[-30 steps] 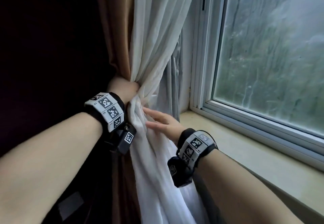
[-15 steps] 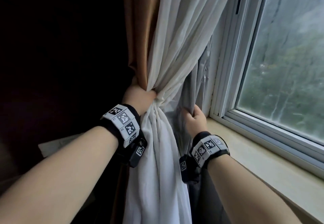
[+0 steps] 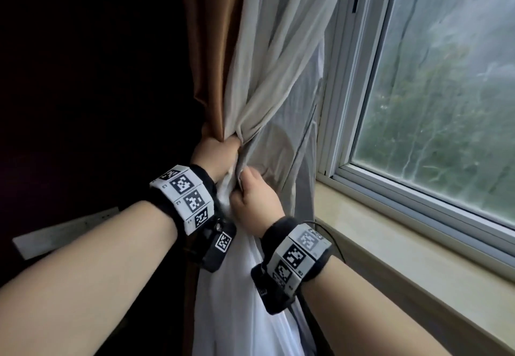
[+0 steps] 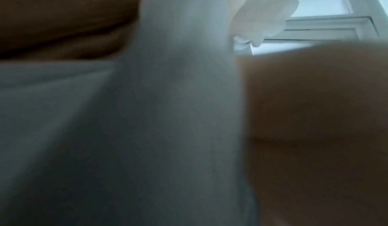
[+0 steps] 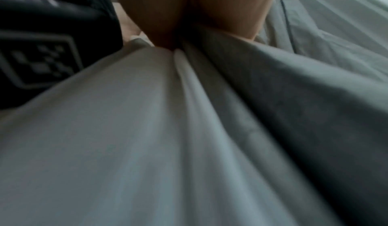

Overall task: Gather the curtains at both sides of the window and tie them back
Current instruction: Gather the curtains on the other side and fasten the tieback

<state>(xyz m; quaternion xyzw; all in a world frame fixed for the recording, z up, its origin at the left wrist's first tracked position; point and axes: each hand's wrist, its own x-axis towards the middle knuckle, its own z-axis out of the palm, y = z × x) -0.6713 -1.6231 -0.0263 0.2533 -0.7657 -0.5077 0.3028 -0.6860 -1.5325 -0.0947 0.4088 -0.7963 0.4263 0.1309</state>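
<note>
— Where has the curtain got to?

— At the left side of the window (image 3: 434,99). There are 2 layers: a brown drape (image 3: 211,57) next to the dark wall, and a white sheer curtain (image 3: 278,57) between it and the window frame. Both are pulled into 1 bunch that hangs almost straight down, its long axis vertical, just off the left end of the windowsill (image 3: 404,247).

— And the hands?

— The left hand (image 3: 214,154) has its grip closed tight round the neck of the bunch, the brown and the white together, with the cloth fanning out above its fist. The right hand (image 3: 255,202) sits just below and a little toward the window, touching the left, its fingers curled into the white folds under the pinch. From the right wrist view those folds run away from the palm in long pleats.

— Is all of it gathered?

— Not quite, I'd say. A thin grey panel (image 3: 289,149) of sheer cloth hangs loose on the window side of the right hand, apart from the bunch.

— Any tie?

— I can't see 1. No band or hook shows anywhere.

— So what does the next move turn on?

— The loose cloth lies toward the window from both grips, and the right hand is the nearer of the 2. My guess is the left holds the neck while the right reaches windowward for the rest, or wraps the hanging tail round the vertical bunch.
</note>
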